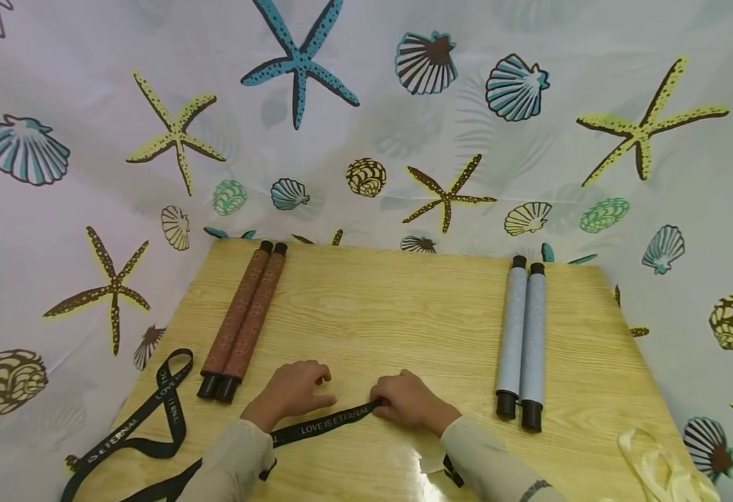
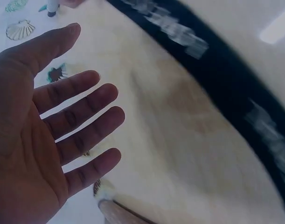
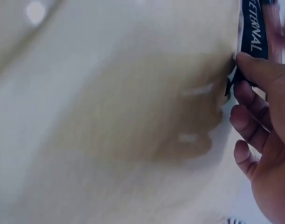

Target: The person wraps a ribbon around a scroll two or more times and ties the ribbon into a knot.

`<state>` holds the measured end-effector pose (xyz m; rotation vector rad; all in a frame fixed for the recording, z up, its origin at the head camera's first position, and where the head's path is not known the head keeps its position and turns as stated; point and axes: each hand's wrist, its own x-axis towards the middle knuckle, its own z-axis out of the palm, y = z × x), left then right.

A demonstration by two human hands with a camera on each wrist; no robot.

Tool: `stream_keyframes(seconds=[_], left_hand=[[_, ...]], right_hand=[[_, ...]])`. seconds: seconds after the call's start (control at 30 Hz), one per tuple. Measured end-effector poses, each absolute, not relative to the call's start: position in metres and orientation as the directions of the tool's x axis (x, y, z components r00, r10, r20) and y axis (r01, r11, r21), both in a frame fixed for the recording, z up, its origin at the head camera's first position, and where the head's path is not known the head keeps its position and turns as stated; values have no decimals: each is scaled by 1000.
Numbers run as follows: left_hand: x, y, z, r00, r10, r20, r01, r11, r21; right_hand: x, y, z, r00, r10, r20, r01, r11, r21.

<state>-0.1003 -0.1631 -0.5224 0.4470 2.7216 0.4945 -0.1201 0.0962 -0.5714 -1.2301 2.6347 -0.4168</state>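
Observation:
A black ribbon (image 1: 332, 422) printed with "LOVE IS ETERNAL" stretches low over the wooden table between the two hands. My right hand (image 1: 409, 399) pinches its end between thumb and index finger, which the right wrist view shows closely. Beside the ribbon, my left hand (image 1: 297, 392) is spread with fingers apart and holds nothing; in the left wrist view the ribbon (image 2: 212, 60) passes clear of the fingertips. The rest of the ribbon runs under the left forearm and lies looped on the left of the table.
Two brown patterned rolls (image 1: 244, 321) with black end caps lie side by side at the left. Two pale blue rolls (image 1: 523, 341), likewise capped, lie at the right. A cream ribbon (image 1: 655, 467) sits crumpled at the right front corner. Shell-printed cloth (image 1: 366, 90) walls the table (image 1: 398, 307).

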Motion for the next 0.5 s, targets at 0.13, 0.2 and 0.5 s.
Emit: stream_keyframes(seconds=[0.13, 0.2, 0.5], left_hand=[[-79, -203, -532, -920, 282, -273, 159, 904, 398], [-69, -227, -534, -937, 216, -275, 84, 902, 423], [-38, -331, -522, -953, -65, -297, -171, 923, 346]], right_hand=[[-131, 111, -571, -668, -744, -35, -697, 641, -320], [-134, 119, -570, -691, -722, -31, -674, 659, -334], [-153, 153, -569, -766, -643, -17, -597, 721, -351]])
